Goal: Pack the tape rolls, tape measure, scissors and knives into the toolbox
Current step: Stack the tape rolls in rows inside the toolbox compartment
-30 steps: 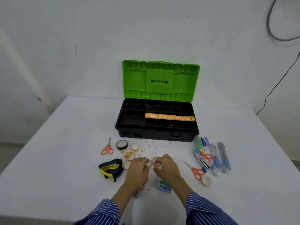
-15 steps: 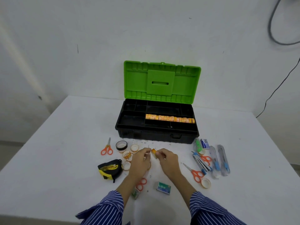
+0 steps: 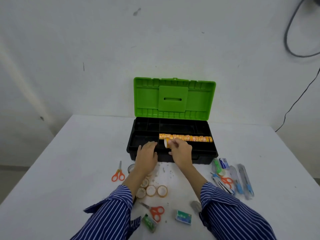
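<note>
Currently the right hand (image 3: 181,150) pinches one orange-printed tape roll (image 3: 167,142) between thumb and fingertips, over the front of the toolbox (image 3: 204,154). The roll stands on edge, its open core facing left, so its axis runs left to right, parallel to the row of tape rolls (image 3: 186,138) already lying in the long middle compartment just behind it. That row's long axis also runs left to right, from the centre divider to the right wall. The left hand (image 3: 146,155) is flat, fingers extended and together, holding nothing, palm down on the toolbox front rim at the left compartment.

The toolbox is black with a green lid (image 3: 174,97) standing upright and open toward the wall. It sits on a white table (image 3: 78,153), long side facing the person. Loose clear tape rolls (image 3: 152,190) lie near the left forearm. Orange scissors (image 3: 118,174) lie to the left, blades pointing away; a second pair (image 3: 155,211) lies between the sleeves. Utility knives (image 3: 245,182) lie on the right, long axes running roughly front to back. The wall (image 3: 103,49) is plain white, with a dark cable (image 3: 294,104) hanging at right.
</note>
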